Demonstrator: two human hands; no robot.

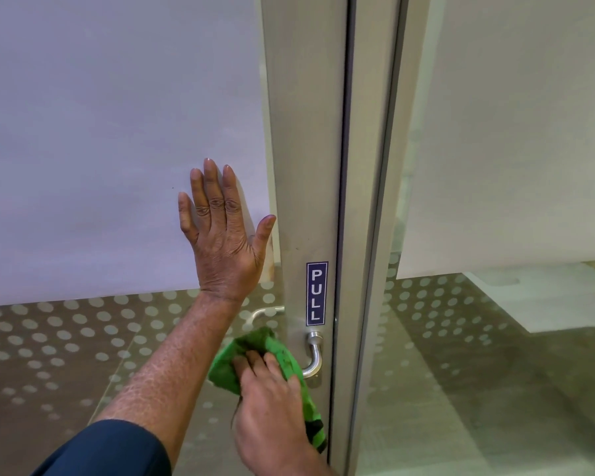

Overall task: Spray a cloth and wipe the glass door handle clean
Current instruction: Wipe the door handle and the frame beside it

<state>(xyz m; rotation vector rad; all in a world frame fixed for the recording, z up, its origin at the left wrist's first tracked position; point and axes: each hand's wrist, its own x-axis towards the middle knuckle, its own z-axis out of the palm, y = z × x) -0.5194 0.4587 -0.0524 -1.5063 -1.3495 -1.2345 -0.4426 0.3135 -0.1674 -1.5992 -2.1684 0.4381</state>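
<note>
A silver lever door handle (pixel 314 355) sticks out of the grey metal door stile, just under a blue "PULL" sticker (pixel 316 293). My right hand (pixel 272 407) grips a green cloth (pixel 251 352) wrapped over the lever's free end; only the handle's bend and base show. The cloth's tail hangs down beside my wrist. My left hand (pixel 224 235) lies flat, fingers spread, on the frosted glass door panel (pixel 100 149) above and left of the handle. No spray bottle is in view.
The metal door frame (pixel 368 235) runs vertically right of the handle. A second glass panel (pixel 512 166) stands to the right, frosted above, dotted below. A second handle (pixel 265 312) shows through the dotted glass.
</note>
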